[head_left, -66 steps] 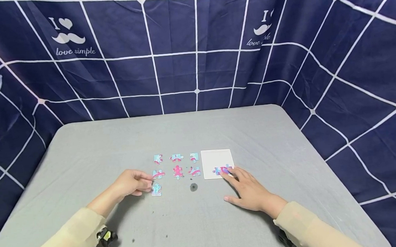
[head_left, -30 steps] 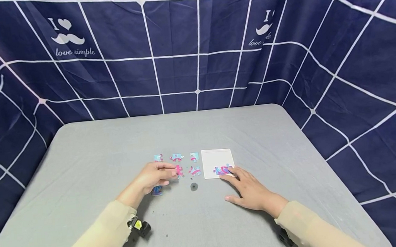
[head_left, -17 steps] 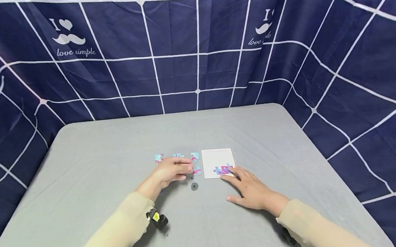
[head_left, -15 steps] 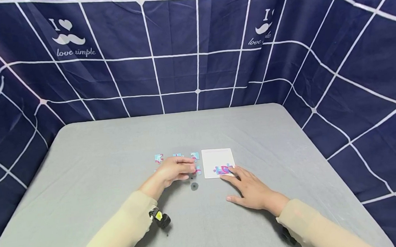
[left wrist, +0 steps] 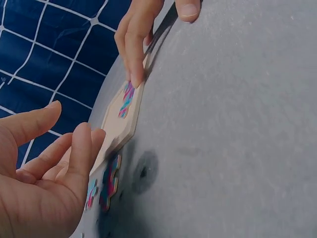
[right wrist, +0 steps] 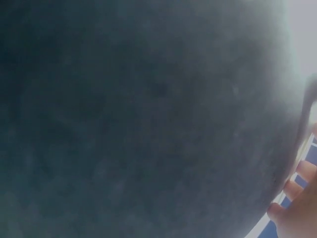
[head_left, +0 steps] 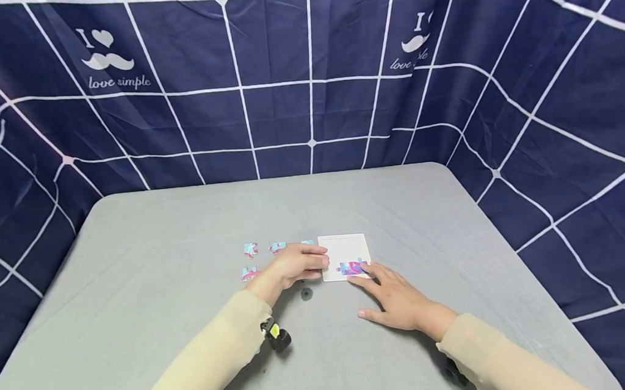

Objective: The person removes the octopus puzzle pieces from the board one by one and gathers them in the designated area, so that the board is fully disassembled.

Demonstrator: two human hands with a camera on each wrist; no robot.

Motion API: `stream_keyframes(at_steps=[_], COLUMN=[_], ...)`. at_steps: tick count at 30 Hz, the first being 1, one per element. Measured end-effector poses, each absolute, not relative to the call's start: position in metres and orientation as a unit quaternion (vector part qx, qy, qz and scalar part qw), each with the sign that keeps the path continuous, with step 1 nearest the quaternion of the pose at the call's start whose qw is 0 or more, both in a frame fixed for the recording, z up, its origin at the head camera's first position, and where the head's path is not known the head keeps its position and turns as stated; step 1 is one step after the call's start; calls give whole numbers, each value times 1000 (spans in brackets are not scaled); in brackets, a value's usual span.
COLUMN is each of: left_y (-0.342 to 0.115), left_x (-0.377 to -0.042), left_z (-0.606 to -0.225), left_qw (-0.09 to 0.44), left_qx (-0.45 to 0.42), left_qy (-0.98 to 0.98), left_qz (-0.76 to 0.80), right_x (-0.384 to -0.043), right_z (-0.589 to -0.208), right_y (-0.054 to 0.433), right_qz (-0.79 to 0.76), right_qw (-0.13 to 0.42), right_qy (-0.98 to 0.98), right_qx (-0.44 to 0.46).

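Note:
My left hand [head_left: 297, 262] hovers over the right side of the loose jigsaw pieces, its fingertips at the left edge of a white puzzle board [head_left: 344, 249]. In the left wrist view its thumb stands apart from the loosely bent fingers, and nothing shows between them. Fingertips of my right hand [head_left: 394, 295] rest on the board's lower right corner, beside joined pink, purple and blue jigsaw pieces [head_left: 351, 268]. Loose jigsaw pieces [left wrist: 110, 184] lie beneath the left hand, close to the board; that hand and its sleeve hide some others in the head view.
Left of the board, a jigsaw piece [head_left: 250, 250] lies in the back row and another jigsaw piece [head_left: 249, 274] in front of it. A dark round mark [head_left: 306, 294] shows on the grey tablecloth [head_left: 183, 229]. A navy checked curtain [head_left: 279, 118] surrounds the table.
My left hand has moved rightward across the loose pieces, from the left column to the board's edge. The right hand has stayed at the board's corner. The joined pieces have kept their place.

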State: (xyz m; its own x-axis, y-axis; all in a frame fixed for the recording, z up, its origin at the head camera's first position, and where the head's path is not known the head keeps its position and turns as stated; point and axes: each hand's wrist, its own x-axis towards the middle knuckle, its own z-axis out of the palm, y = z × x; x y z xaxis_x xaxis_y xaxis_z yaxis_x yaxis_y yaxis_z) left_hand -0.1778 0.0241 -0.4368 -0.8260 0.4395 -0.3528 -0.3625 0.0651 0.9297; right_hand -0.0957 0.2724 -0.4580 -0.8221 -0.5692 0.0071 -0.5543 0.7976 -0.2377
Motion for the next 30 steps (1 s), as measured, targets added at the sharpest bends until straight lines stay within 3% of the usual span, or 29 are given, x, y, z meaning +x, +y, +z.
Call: stream_keyframes(at_steps=[30], left_y=[51], left_x=[-184], left_z=[-435], left_qw=[306], left_qx=[8], left_qy=[696], left_qz=[650], right_x=[-99], right_z=[-456], right_y=[275], right_qz=[-119], right_qw=[25], right_qy=[945], right_qx=[-304])
